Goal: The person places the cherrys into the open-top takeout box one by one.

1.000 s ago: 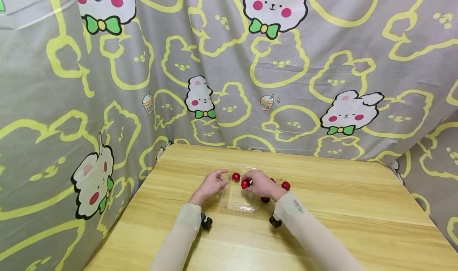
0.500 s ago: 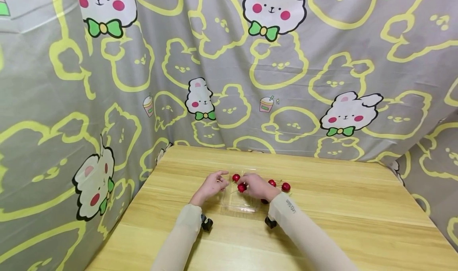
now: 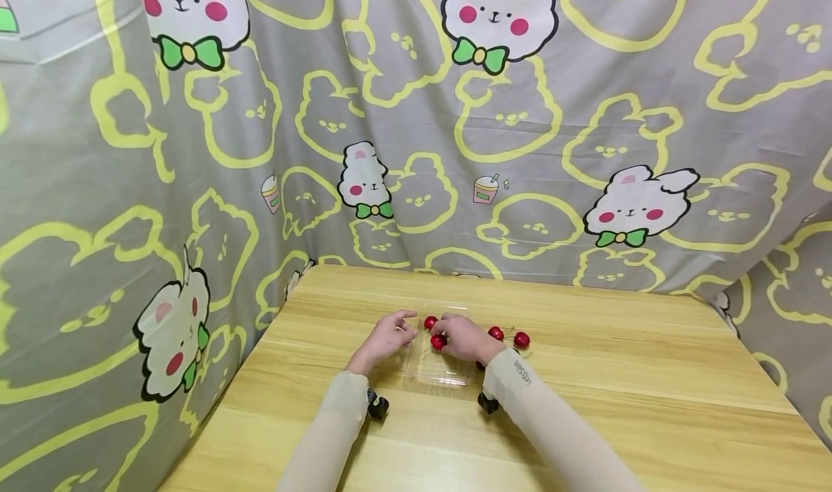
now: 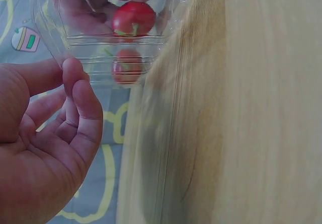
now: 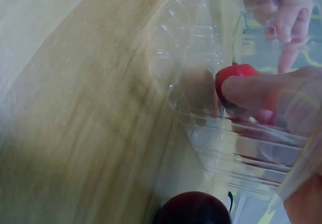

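My left hand pinches the left rim of a clear plastic box between thumb and fingertips, as the left wrist view shows. Inside the box, my right hand holds a red cherry low near its floor. The held cherry has a thin green stem, and a fingertip lies across its skin in the right wrist view. Another cherry sits in the box behind it, partly covered by the right fingers.
To the right of the box lie loose cherries with stems, one red cherry and another red cherry. A dark cherry is close beside the box, mostly hidden under the right wrist. The wooden table reaches back to a patterned cloth.
My right hand has moved slightly left and down into the box with the cherry. The left hand has stayed at the rim.
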Demonstrator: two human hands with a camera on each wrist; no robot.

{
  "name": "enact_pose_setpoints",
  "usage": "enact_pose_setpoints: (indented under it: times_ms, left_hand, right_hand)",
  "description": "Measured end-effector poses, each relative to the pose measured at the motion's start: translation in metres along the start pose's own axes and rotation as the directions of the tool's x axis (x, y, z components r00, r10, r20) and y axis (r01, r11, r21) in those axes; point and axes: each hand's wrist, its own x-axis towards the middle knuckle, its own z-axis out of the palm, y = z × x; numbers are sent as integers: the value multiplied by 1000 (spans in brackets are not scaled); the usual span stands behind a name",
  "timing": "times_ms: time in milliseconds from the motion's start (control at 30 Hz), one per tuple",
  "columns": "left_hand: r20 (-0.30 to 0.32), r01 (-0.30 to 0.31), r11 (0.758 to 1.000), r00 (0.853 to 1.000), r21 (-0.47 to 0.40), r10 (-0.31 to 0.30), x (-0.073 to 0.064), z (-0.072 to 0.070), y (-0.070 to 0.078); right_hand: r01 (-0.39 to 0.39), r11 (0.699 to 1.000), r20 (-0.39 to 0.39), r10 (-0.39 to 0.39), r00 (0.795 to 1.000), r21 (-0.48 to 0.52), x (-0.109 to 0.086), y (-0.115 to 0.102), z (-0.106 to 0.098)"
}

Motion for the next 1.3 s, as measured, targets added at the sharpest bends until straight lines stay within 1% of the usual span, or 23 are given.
enact_pose_setpoints:
  times_ms: [267, 567, 800, 1100, 1300]
  left_hand:
    - [2, -5, 1000, 1000, 12, 5, -3, -1, 3]
    - [7, -4, 1000, 1000, 5, 4, -3, 1, 3]
    - [4, 5, 1000, 1000, 0, -5, -3, 0, 4]
    - [3, -7, 1000, 1000, -2, 7, -1, -1, 3]
    - [8, 6, 1000, 1000, 6, -6, -2, -1, 4]
  right_hand:
    - [38, 999, -20, -38, 999, -14, 1, -2, -2]
    - [25, 999, -20, -26, 999, -20, 4, -2, 0]
    - [20, 1000, -36, -20, 999, -17, 7, -3, 1]
    - [6, 999, -17, -6, 1000, -40, 11, -2, 2]
    - [13, 999, -16, -14, 1000, -45, 14, -2, 4]
